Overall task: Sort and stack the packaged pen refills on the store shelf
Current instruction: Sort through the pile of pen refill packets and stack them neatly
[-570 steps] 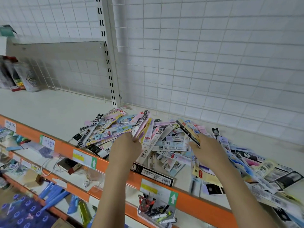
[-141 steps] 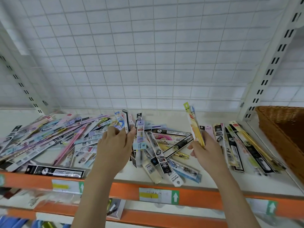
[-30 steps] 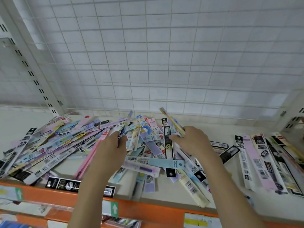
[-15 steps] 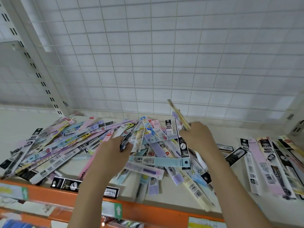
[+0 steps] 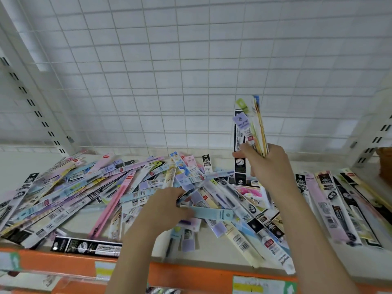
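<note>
Change: half a second back the right hand (image 5: 268, 164) sat low over the heap with one yellow packet; it now stands raised, holding a fan of several. The left hand (image 5: 164, 205) has slid forward onto a pale blue packet.
Landmark: the orange shelf lip (image 5: 63, 265); all places are told from it.
Shelf: its white deck (image 5: 318, 270) runs back from the lip to the wire grid panel (image 5: 169, 71).
Refill heap: the packaged pen refills (image 5: 89, 187) lie criss-crossed just behind the lip, unsorted.
Sorted row: black and pink packets (image 5: 331, 206) lie side by side behind the lip's right end.
Held bundle: the upright packets (image 5: 251, 128) stand well above the lip, splayed at the top, right fingers curled round their lower ends.
Blue packet: the pale blue packet (image 5: 212, 213) lies just behind the lip, pinched by the left fingers at its near end.
Risk, bundle: slick sleeves gripped low could fan out and slip down into the heap.
Risk, edge: the black packet (image 5: 87, 247) and a cream packet (image 5: 239, 240) lie at the lip; dragging the blue one free could nudge them over.
</note>
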Tool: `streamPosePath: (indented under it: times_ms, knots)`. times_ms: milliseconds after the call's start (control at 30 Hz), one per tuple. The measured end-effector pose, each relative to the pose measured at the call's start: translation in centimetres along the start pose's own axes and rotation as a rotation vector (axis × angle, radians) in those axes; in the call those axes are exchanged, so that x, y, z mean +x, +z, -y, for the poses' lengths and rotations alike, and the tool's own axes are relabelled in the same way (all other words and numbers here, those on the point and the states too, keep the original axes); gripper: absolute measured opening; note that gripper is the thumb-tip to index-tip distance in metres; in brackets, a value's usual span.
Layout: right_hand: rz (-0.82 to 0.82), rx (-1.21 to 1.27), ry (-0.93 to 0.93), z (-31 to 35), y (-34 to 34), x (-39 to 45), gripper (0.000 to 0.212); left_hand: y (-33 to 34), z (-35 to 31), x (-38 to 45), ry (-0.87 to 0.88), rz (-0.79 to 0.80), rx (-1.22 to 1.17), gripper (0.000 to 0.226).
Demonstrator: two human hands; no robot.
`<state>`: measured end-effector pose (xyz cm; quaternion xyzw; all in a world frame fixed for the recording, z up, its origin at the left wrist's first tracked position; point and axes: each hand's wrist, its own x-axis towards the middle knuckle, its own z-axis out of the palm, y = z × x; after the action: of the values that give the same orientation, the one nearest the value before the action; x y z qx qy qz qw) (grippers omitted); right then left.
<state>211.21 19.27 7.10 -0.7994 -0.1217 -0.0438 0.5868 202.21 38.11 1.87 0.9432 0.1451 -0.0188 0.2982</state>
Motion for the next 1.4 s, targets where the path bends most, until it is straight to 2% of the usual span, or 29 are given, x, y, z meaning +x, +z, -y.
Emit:
streamPosePath:
  times_ms: [133,233,367,400,500,600,667,767,900,1033,1267,1367,1400]
  knots:
    - [0.015,0.002,0.021,-0.4,0.0,-0.3,0.025,0.4,-0.3,0.2,0.02,0.028,0.027,0.021]
    - [0.011,0.027,0.026,-0.8,0.2,-0.4,0.027,0.3,-0.7,0.4,0.036,-0.03,0.072,0.019]
    - [0.016,0.005,0.055,-1.1,0.4,-0.2,0.053,-0.2,-1.0,0.5,0.039,-0.152,0.059,0.02]
    - [0.022,0.004,0.048,-1.2,0.4,-0.2,0.053,-0.5,-1.0,0.5,0.038,-0.184,0.066,0.021]
    - [0.053,0.005,0.019,-1.4,0.3,-0.2,0.031,-1.6,-0.8,0.3,0.05,-0.279,0.078,0.026]
    - [0.098,-0.043,0.033,-1.7,0.5,-0.2,0.003,-2.7,-0.3,0.1,0.046,-0.358,0.04,0.017]
    - [0.124,-0.103,0.035,-2.1,0.8,-0.2,0.013,-3.0,0.2,0.1,0.037,-0.387,0.031,0.012]
    - [0.154,-0.205,0.027,-2.4,1.4,-0.2,0.023,-3.4,1.1,0.0,0.022,-0.427,0.026,0.021]
    - [0.186,-0.347,0.005,-3.0,2.2,-0.2,0.016,-4.1,1.6,-0.5,-0.009,-0.423,-0.007,0.022]
    - [0.23,-0.516,-0.051,-3.1,3.2,0.5,0.039,-4.7,2.8,-1.1,-0.046,-0.411,-0.106,0.025]
    - [0.429,-0.681,-0.107,-2.9,5.8,2.9,0.029,-5.2,4.2,-2.2,-0.153,-0.362,-0.087,0.026]
    - [0.441,-0.82,-0.122,-3.5,6.7,3.9,0.014,-5.6,4.5,-2.7,-0.163,-0.354,-0.055,0.031]
    - [0.465,-0.884,-0.115,-3.7,6.9,4.1,0.02,-5.7,4.7,-2.8,-0.16,-0.347,-0.04,0.032]
